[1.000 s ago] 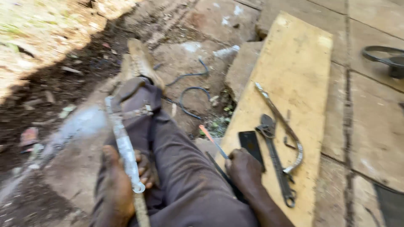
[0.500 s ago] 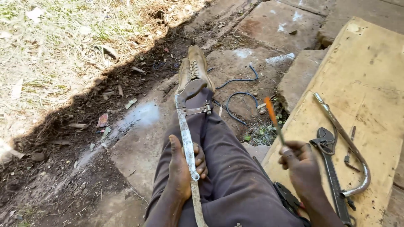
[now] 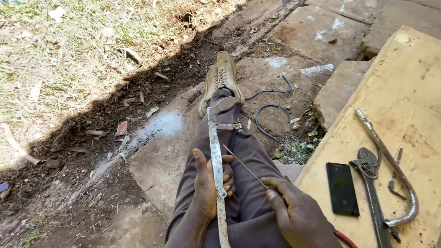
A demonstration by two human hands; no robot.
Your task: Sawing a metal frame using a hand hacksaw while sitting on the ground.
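**Metal strip gripped over the lap, thin rod in the other hand**

Head view, lower centre: left hand (image 3: 207, 188) wrapped around a long, flat, dull-grey metal strip (image 3: 216, 160), fingers (image 3: 227, 177) curled closed over its worn, scuffed face. Strip lying along the outstretched leg in grey-brown trousers (image 3: 245, 151), reaching from the bottom edge up to a rounded end and a small hinged clamp (image 3: 228, 126) near the shin. Lower right of centre: right hand (image 3: 298, 213) pinched shut on a thin, straight, rusty rod (image 3: 243, 164), slanting up-left with its tip just beside the strip. Tan laced shoes (image 3: 221, 79) at upper centre, soles on cracked, dusty stone slabs (image 3: 294, 27).

Right side: pale, stained plywood board (image 3: 404, 78) laid as a worktop. On it a flat black phone (image 3: 342, 188), a dark adjustable wrench (image 3: 370, 183) and a curved, chrome-worn pipe-like bar (image 3: 390, 160), close together but apart from the hands. Loops of dark wire (image 3: 268, 110) on the stone at centre. Dry grass and dark loose soil (image 3: 69, 69) filling the left.
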